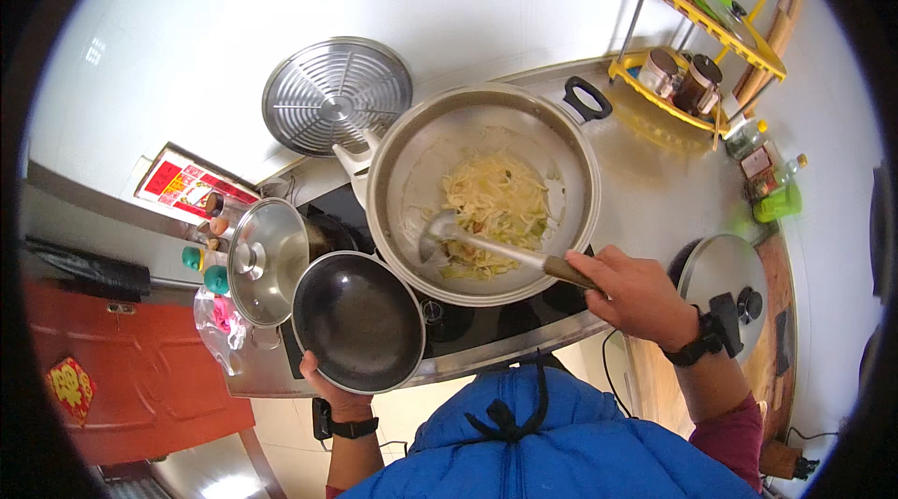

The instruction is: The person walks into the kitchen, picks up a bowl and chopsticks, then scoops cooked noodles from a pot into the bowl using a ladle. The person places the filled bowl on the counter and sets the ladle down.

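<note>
At frame centre, a stiff ladle (486, 245) is gripped by the right hand (636, 295); a rigid, likely heavy dark bowl (358, 319) is rim-held by the left hand (335, 390).

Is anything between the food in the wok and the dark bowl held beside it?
Nothing visible: the dark bowl in the left hand sits against the wok rim, and the spatula in the right hand already lies in the noodles.
</note>
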Demonstrator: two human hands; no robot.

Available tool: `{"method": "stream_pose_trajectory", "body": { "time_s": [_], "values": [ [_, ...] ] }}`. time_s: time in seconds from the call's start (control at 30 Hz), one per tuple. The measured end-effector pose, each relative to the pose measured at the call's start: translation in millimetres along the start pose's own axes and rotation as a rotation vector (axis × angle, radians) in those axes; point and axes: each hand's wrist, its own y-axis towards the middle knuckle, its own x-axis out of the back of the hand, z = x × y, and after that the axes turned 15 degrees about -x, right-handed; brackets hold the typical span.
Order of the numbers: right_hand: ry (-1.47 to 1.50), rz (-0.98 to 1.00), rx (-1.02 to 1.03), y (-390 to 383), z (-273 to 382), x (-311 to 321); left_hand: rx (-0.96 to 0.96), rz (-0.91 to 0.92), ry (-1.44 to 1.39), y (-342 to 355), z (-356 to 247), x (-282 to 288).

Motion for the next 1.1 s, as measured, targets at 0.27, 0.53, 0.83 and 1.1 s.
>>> {"method": "stream_pose_trajectory", "body": {
  "time_s": [0.27, 0.53, 0.83, 1.1],
  "values": [
    [-0.124, -0.024, 0.049, -1.3, -44.3, 39.0, 0.027, -0.094, 0.040, -2.0, -3.2, -4.8],
    [-0.024, 0.019, 0.126, 10.7, -32.4, 30.5, 0.014, -0.095, 0.099, 1.1, -2.8, -8.3],
    [-0.054, 0.054, -0.149, -15.3, 0.8, 112.9, 0.048, 0.002, -0.038, 4.5, -0.1, 11.0],
    [-0.197, 0.176, -0.133, -5.2, 52.1, 115.9, 0.080, 0.046, -0.162, 6.1, 3.1, 21.5]
  ]
}}
